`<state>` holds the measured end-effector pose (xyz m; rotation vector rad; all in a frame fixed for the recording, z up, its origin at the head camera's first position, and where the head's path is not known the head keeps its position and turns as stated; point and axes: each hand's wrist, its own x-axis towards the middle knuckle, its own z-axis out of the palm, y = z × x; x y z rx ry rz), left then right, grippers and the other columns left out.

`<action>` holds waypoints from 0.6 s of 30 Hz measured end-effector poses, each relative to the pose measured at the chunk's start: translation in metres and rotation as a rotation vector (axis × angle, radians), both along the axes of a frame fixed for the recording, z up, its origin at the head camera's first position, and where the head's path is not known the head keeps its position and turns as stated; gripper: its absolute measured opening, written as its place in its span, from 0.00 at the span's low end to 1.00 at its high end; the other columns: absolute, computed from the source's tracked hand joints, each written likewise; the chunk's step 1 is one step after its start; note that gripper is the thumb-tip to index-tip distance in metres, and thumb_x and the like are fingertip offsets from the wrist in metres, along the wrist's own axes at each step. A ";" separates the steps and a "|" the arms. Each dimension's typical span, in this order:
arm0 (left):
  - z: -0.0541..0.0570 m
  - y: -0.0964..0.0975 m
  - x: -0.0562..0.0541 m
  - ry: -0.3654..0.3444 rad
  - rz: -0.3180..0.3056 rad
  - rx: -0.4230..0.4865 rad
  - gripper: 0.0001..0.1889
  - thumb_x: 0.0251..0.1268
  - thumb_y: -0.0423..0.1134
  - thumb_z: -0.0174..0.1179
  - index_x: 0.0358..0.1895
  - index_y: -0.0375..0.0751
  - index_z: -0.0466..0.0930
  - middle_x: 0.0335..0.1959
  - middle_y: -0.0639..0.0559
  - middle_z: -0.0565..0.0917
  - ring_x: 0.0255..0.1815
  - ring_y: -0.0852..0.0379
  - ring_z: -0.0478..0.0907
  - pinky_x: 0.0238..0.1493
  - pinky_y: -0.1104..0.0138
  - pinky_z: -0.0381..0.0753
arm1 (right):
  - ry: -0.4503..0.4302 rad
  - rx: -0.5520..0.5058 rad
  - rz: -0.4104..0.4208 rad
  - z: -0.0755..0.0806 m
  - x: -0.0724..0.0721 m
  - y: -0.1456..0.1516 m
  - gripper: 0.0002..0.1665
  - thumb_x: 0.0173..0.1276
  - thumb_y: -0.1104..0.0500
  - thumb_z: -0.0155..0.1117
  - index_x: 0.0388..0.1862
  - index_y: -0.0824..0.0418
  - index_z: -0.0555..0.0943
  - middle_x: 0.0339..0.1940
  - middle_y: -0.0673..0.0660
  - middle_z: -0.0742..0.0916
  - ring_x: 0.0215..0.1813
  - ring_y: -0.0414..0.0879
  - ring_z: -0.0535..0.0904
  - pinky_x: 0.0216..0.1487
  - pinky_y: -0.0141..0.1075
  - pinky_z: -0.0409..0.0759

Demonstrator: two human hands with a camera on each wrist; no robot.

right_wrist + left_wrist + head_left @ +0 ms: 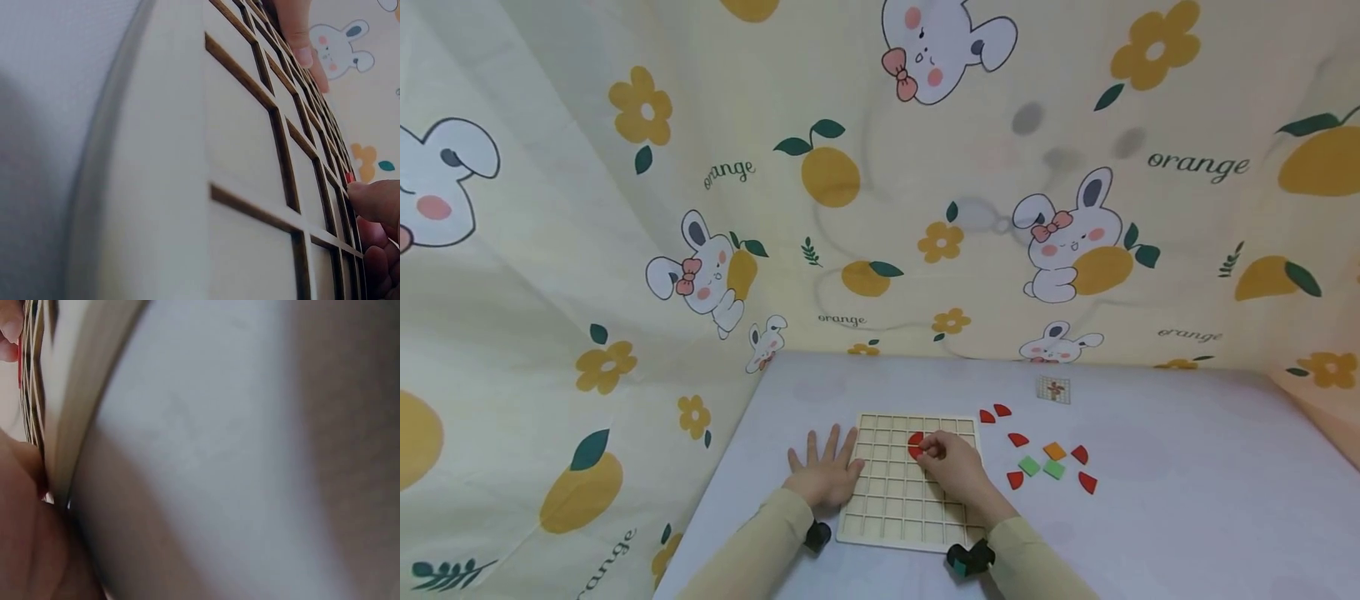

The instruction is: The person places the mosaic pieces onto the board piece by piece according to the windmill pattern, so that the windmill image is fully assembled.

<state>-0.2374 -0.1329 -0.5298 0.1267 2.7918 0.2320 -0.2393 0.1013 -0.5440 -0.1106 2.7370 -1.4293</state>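
Note:
A pale wooden grid board (891, 505) lies on the white table, its square cells framed by thin raised strips. My left hand (826, 478) rests beside its left edge with fingers spread, the thumb reaching onto the rim. My right hand (957, 468) is over the upper middle of the board, thumb and index finger pinching a red quarter-circle tile (914, 452). Just above that one, another red tile (916, 437) sits in a cell. In the right wrist view, a bit of red (349, 178) shows at my right thumb tip (362, 192).
Right of the board lie several loose red quarter-circle tiles (1018, 439), two green square tiles (1054, 470) and an orange square tile (1055, 451). A small card with a grid pattern (1054, 390) lies farther back. A printed curtain (970, 283) hangs behind the table (1187, 500).

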 end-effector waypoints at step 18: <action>-0.001 -0.005 -0.006 -0.086 -0.003 0.045 0.34 0.75 0.63 0.30 0.79 0.60 0.35 0.79 0.49 0.31 0.74 0.33 0.22 0.62 0.30 0.24 | 0.007 -0.020 0.019 0.018 0.007 0.034 0.14 0.69 0.56 0.65 0.52 0.55 0.81 0.36 0.47 0.81 0.38 0.44 0.75 0.37 0.36 0.76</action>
